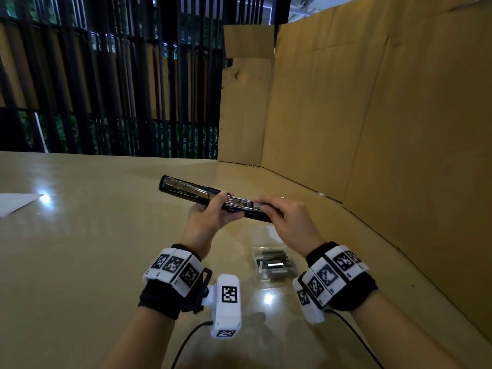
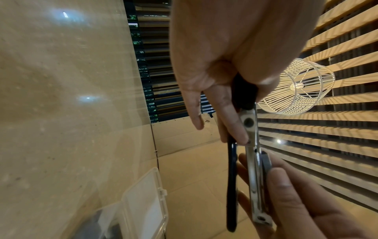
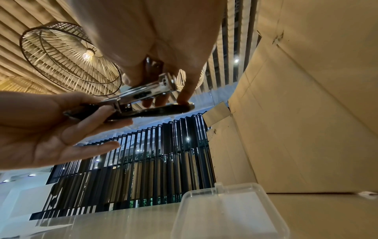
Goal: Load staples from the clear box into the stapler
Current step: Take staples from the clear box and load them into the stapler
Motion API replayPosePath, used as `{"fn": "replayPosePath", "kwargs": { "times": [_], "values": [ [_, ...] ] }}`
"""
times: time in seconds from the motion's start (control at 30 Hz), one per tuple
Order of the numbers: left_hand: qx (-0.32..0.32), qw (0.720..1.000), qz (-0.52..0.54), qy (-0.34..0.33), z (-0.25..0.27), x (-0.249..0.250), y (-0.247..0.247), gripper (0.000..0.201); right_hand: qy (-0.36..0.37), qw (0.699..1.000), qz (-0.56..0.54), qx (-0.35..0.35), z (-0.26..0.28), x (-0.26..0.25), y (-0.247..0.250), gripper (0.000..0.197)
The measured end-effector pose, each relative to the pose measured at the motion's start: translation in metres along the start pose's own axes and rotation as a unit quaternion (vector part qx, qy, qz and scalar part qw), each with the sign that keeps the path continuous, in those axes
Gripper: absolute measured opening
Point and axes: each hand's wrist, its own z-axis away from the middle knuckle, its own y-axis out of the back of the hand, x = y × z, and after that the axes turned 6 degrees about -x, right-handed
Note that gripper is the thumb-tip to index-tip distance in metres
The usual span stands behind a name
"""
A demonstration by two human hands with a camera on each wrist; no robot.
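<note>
I hold the black stapler point(image 1: 186, 189) swung open above the table, its metal magazine point(image 2: 253, 169) facing up. My left hand point(image 1: 213, 211) grips the stapler near its hinge, thumb on top and fingers under the black base point(image 2: 232, 194). My right hand point(image 1: 287, 217) pinches a grey strip of staples point(image 1: 259, 205) against the right end of the magazine. The right wrist view shows the chrome magazine point(image 3: 147, 92) under my right fingertips. The clear box point(image 1: 274, 265) lies open on the table below my hands, with several staple strips inside.
A tall cardboard wall point(image 1: 372, 115) closes off the right side and back right. A white sheet of paper point(image 1: 16, 202) lies at the far left of the tan table point(image 1: 93, 249). Dark slatted railings point(image 1: 106, 89) stand behind the table. The box's clear lid point(image 3: 225, 213) lies flat.
</note>
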Motion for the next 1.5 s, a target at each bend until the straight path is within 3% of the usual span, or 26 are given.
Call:
{"fn": "replayPosePath", "kwargs": {
  "times": [0.4,0.7,0.8,0.9,1.13,1.3,1.5],
  "values": [
    [-0.008,1.0,0.009,-0.008,0.0,0.003,0.003,0.021,0.042,0.997,0.043,0.039,-0.002,-0.004,-0.01,0.025],
    [0.02,1.0,0.006,0.004,0.002,0.002,-0.001,0.023,0.038,0.997,0.042,0.06,0.004,-0.005,-0.013,0.031],
    [0.025,1.0,0.01,0.004,0.001,0.001,0.0,0.022,0.01,0.998,0.01,0.063,0.003,-0.008,-0.012,0.021],
    [0.023,1.0,0.014,0.002,0.001,0.002,0.001,0.021,-0.067,0.994,-0.077,0.034,-0.001,-0.01,-0.007,0.019],
    [0.016,1.0,0.02,-0.001,0.002,0.004,0.0,0.021,-0.168,0.95,-0.263,-0.015,-0.012,-0.015,0.007,0.014],
    [0.015,0.999,0.042,0.007,0.003,0.008,0.003,0.02,-0.236,0.84,-0.488,-0.028,-0.009,-0.016,0.014,0.028],
    [0.018,1.0,0.02,0.012,0.002,0.008,0.003,0.018,-0.254,0.85,-0.457,-0.062,-0.006,-0.013,0.008,0.023]
  ]
}}
